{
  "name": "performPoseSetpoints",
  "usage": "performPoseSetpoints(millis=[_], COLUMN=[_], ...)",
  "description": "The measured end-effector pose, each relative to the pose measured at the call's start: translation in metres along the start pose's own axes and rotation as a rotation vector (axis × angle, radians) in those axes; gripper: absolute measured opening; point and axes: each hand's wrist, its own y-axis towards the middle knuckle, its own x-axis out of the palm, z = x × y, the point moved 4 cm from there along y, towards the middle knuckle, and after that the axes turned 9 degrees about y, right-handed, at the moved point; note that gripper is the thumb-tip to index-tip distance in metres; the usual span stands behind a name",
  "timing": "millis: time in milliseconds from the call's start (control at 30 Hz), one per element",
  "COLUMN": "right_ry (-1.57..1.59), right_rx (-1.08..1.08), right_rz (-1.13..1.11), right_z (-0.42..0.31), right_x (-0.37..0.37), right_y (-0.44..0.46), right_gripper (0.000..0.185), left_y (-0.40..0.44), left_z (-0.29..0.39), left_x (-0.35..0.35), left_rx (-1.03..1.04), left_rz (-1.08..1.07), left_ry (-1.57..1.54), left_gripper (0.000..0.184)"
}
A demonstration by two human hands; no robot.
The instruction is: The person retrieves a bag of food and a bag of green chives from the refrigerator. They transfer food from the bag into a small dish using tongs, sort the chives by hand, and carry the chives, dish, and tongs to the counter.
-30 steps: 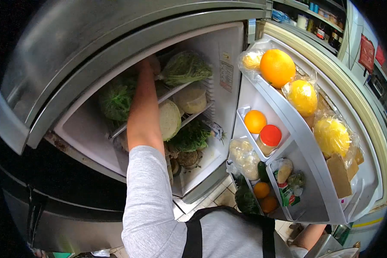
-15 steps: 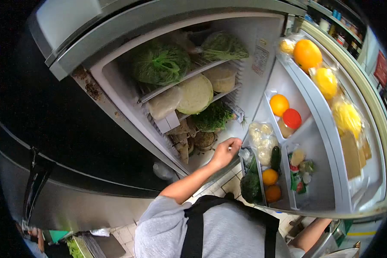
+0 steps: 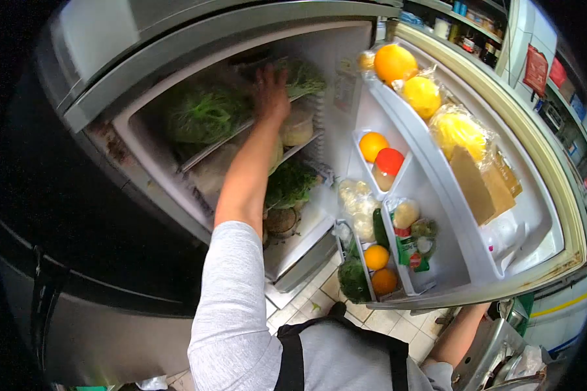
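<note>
My left hand [image 3: 270,94] reaches into the open fridge at the top shelf, fingers apart, between a bag of leafy greens [image 3: 205,117] and bagged greens [image 3: 303,77]. Nothing shows in its grip. Below the arm, the cut cabbage is mostly hidden, and a tub [image 3: 297,127] stands on the middle shelf. Dark leafy herbs [image 3: 292,184] lie lower down. My right forearm shows beyond the lower edge of the fridge door [image 3: 437,296]; that hand is hidden behind the door.
The door racks hold oranges [image 3: 396,63], yellow wrapped items [image 3: 460,130], a red-lidded jar [image 3: 389,161], cardboard [image 3: 473,182] and bagged vegetables [image 3: 353,280]. A metal surface [image 3: 479,355] is at the lower right. Shelves with jars [image 3: 466,23] stand at the upper right.
My left hand came out of the top shelf to the fridge's lower front, then went back up to the top shelf. The view has shifted, and the door appears further left.
</note>
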Motion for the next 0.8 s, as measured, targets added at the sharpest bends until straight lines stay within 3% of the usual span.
performPoseSetpoints(millis=[67, 167, 267, 333, 467, 700, 800], right_ry=[-0.007, -0.021, -0.032, -0.034, -0.035, 0.006, 0.044], right_rx=[0.001, 0.004, 0.008, 0.008, -0.008, -0.04, -0.043], right_rz=[-0.001, 0.01, 0.018, 0.022, 0.015, -0.012, -0.022], right_z=[-0.002, -0.002, 0.002, 0.005, 0.009, 0.011, 0.009], right_x=[-0.001, -0.002, -0.002, -0.002, 0.003, 0.022, 0.03], right_y=[-0.003, -0.006, -0.003, -0.001, 0.008, 0.023, 0.023], right_gripper=[0.032, 0.032, 0.032, 0.032, 0.032, 0.031, 0.031], left_y=[0.006, 0.023, -0.007, -0.048, -0.148, -0.238, -0.268], left_z=[-0.011, -0.024, -0.016, -0.006, -0.011, -0.023, -0.031], left_x=[0.024, 0.026, -0.035, -0.087, -0.088, -0.141, -0.157], left_rx=[0.066, -0.06, -0.245, -0.498, -0.78, -0.921, -0.95], left_rz=[-0.079, -0.308, 0.027, -0.099, -0.228, -0.227, -0.232], left_ry=[0.038, -0.121, -0.443, -0.946, -1.776, -2.09, -1.984], left_gripper=[0.043, 0.042, 0.043, 0.046, 0.05, 0.042, 0.04])
